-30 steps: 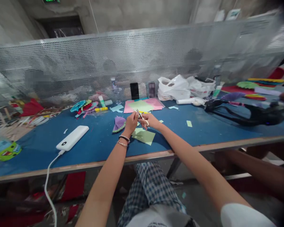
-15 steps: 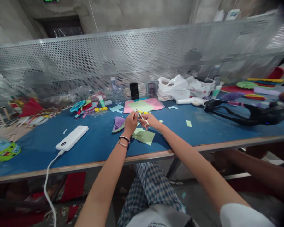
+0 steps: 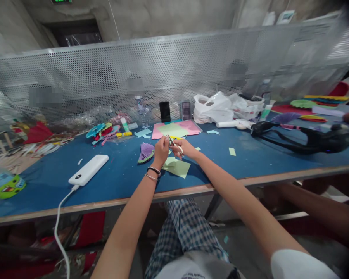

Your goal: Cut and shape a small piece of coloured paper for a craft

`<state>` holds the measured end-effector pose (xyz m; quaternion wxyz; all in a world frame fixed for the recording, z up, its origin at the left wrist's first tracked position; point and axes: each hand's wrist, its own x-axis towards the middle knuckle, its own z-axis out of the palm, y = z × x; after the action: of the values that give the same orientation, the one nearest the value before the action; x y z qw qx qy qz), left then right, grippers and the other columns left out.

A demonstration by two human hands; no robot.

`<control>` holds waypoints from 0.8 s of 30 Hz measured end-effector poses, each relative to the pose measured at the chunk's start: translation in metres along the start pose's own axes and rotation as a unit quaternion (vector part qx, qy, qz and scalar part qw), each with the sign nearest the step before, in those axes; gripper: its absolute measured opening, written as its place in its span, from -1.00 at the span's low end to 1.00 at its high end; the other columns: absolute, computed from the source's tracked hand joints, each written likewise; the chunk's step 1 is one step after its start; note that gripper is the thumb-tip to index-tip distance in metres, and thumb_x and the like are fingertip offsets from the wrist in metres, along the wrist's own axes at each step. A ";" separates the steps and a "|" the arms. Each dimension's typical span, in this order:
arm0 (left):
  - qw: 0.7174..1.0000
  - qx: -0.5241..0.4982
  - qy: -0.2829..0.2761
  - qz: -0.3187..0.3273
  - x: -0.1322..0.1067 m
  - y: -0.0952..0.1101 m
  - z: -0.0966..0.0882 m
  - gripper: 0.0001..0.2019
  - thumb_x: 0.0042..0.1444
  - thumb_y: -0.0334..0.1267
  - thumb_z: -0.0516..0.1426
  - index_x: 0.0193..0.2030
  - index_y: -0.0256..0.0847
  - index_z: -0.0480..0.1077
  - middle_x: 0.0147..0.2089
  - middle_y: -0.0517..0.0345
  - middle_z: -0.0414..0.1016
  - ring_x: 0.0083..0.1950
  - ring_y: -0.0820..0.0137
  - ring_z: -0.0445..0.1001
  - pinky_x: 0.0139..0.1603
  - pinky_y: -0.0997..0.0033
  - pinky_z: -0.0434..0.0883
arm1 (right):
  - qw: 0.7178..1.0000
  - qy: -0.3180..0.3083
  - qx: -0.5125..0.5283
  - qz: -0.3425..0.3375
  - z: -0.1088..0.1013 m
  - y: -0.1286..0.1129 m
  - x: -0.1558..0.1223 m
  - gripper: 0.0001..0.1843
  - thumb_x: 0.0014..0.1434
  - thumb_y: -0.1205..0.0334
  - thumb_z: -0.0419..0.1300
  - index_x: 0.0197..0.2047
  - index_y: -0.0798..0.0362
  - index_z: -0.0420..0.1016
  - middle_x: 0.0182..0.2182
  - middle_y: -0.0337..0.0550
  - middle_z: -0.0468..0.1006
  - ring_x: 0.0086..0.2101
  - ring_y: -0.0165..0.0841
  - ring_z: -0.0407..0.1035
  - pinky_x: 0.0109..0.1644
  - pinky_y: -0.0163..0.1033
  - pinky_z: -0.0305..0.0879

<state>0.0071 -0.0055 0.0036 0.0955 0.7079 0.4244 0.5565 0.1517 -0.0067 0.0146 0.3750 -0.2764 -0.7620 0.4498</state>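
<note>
Scissors [image 3: 178,149] with pale handles are in my right hand [image 3: 187,147], their blades angled up and to the left. My left hand [image 3: 161,148] is closed in a pinch beside the blade tips; what lies between its fingers is too small to make out. Beneath both hands, light green paper [image 3: 178,168] rests on the blue table. A pleated purple paper fan [image 3: 145,152] with a green and dark edge lies just left of my left hand. Behind the hands is a stack of pink paper [image 3: 158,131] with a light green sheet [image 3: 171,130] on top.
A white power bank [image 3: 89,169] with a cable sits at the left. Glue sticks [image 3: 124,134], a bottle [image 3: 142,112] and a phone [image 3: 164,111] stand or lie at the back. White plastic bags [image 3: 213,108] and a black strapped headset [image 3: 305,139] occupy the right.
Both hands stay in nearly the same place, with only a slight shift of the left fingers near the scissor blades. The papers and fan have not moved.
</note>
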 end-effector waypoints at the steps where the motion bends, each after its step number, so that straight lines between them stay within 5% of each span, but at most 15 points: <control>1: 1.000 0.000 0.001 -0.001 0.000 0.000 0.000 -0.72 0.22 -0.18 -0.13 -0.51 -0.18 0.06 -0.57 0.27 0.14 -0.53 0.49 0.13 -0.47 0.45 0.06 | 1.000 0.001 -0.003 0.000 0.000 0.001 0.000 -0.71 0.08 0.09 0.09 -0.53 0.13 0.27 -0.75 -0.34 0.33 -0.76 -0.56 0.19 -0.70 -0.46 0.08; 24: 0.998 0.029 0.048 -0.036 0.000 -0.002 0.002 -0.70 0.23 -0.12 -0.16 -0.49 -0.18 0.09 -0.57 0.27 0.14 -0.53 0.48 0.15 -0.48 0.46 0.07 | 1.000 -0.014 -0.009 -0.001 0.005 -0.005 -0.001 -0.72 0.05 0.12 0.11 -0.56 0.12 0.24 -0.80 -0.36 0.30 -0.79 -0.54 0.18 -0.73 -0.46 0.05</control>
<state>0.0077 -0.0042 0.0019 0.0741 0.6669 0.4695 0.5738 0.1479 -0.0114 0.0171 0.3620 -0.2730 -0.7716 0.4461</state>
